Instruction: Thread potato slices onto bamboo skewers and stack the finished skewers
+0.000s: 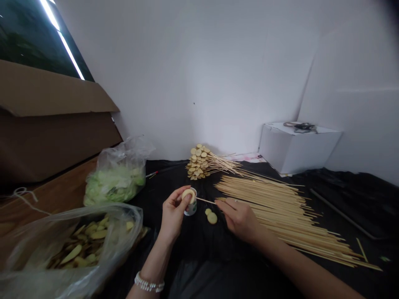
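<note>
Pinches a thin, straw-coloured wooden skewer (205,201) in the closed right hand (240,218), and a pale, round, potato-like slice (188,193) between thumb and fingers of the left hand (174,209), before a small white cylindrical container (190,210). Could split the slice by pushing off-centre, or prick the fingers by bursting through.

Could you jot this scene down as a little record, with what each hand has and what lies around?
Left hand: holds a pale slice by a cup
Right hand: holds a thin stick pointing toward that slice; contact unclear
Between hands: two loose slices on black sheeting
Behind: bundled sticks with slices on their ends
Right side: many bare sticks; white box
Left side: open bag of slices; bag of pale-green pieces
</note>
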